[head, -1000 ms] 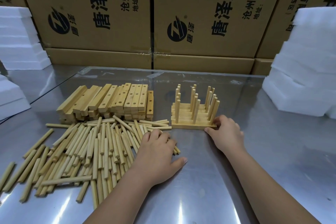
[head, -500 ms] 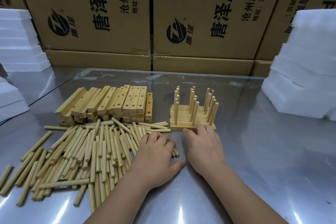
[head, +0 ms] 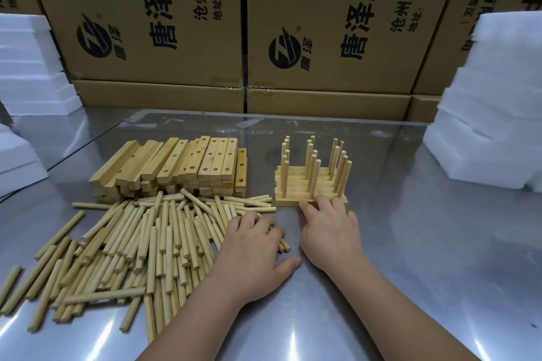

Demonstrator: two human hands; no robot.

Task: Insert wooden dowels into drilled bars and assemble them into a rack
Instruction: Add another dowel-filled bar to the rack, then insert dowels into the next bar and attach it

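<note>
Slid left along the rack's front since a second ago: right hand (head: pixel 330 231), fingers relaxed, tips touching its near bar. Left hand (head: pixel 252 252) bent-fingered on loose dowels (head: pixel 140 243), dozens sprawling toward 9 o'clock; grasp impossible to tell. One rack (head: pixel 293 184) at 12, roughly twelve uprights, far ones overlapping. Drilled bars (head: pixel 187 164) stacked at 11, lower layers hidden. Foam blocks (head: pixel 492 97) at 2, cardboard boxes (head: pixel 322 23) behind, cropped.

Left grip (head: pixel 252 246), right grip (head: pixel 328 231) both bare; forearms (head: pixel 404 311) bare down to lower frame edge.
</note>
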